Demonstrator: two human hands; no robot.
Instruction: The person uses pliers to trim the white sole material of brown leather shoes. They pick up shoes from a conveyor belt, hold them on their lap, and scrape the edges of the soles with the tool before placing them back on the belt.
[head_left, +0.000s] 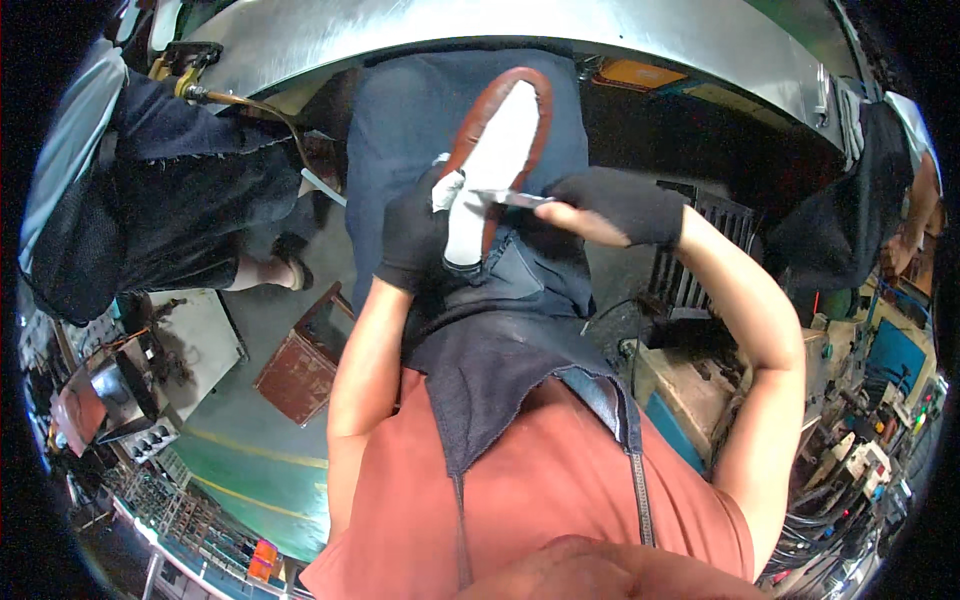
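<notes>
A brown shoe upper [544, 112] lies sole side up over my lap, its edge folded round a white insole [508, 130]. My left hand [411, 238], in a black fingerless glove, is closed on the shoe's left side near the heel. Beside those fingers sits a crumpled white scrap [447, 190]. My right hand [622, 210], also gloved in black, grips a thin knife-like metal tool [515, 198]. The tool's tip meets the white insole near the waist of the shoe. Motion slightly blurs the right fingers.
Ahead runs a shiny metal bench [420, 35]. A dark apron [390, 110] covers my lap. People stand or sit at left and right. A brown stool [300, 370] is on the floor at left, a black slatted rack [705, 250] at right, near machinery [690, 390].
</notes>
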